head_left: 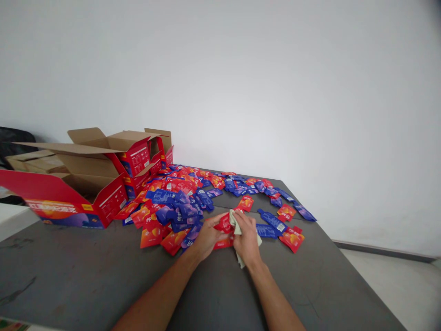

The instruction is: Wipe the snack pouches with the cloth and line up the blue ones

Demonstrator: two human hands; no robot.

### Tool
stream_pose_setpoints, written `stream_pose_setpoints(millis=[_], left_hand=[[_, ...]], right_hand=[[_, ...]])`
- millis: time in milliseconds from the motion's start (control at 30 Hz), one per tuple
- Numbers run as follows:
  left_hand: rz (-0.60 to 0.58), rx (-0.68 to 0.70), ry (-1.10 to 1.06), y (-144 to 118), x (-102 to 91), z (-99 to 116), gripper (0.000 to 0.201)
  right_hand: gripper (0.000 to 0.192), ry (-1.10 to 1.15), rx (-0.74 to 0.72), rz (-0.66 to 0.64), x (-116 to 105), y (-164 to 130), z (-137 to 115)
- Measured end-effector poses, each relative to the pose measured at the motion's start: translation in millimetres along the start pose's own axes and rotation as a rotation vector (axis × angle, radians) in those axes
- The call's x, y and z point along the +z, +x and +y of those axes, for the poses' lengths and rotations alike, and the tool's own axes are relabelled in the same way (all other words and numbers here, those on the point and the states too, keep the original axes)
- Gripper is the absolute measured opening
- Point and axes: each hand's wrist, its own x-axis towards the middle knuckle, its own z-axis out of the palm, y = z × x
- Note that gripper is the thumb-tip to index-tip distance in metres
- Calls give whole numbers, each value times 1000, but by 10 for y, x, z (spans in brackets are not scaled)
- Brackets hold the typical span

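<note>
A red pouch (224, 224) is gripped at the centre of the frame, slightly low, by the closed fingers of the left hand (207, 235). A pale cloth (236, 226) is clasped in the curled fingers of the right hand (247, 234) and held against the pouch. At the left of the frame, a red box (110, 203) is seen with its flaps spread; bare cardboard is shown on its inner walls, but its floor is hidden, so its contents cannot be told. Behind it, more open boxes (139, 158) are crowded together, their insides mostly hidden. Loose red and blue pouches (181, 207) are heaped beside the boxes and scattered across the table (62, 271) toward centre right.
</note>
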Motion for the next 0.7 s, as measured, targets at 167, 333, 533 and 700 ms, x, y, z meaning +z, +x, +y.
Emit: stream_pose_setpoints(millis=[167,333,533,700], left_hand=[[18,35,-31,42,-113,6,68],[90,12,134,91,-166,-46,62],[166,194,741,137,-289,-53,48],[364,256,650,150,-312,-27,34]], right_hand=[[83,95,-95,-186,175,-63,-246],[82,81,-54,-137,151,-62,-185],[72,72,-9,-125,10,-18,-27],[57,123,92,-179,-66,26,-71]])
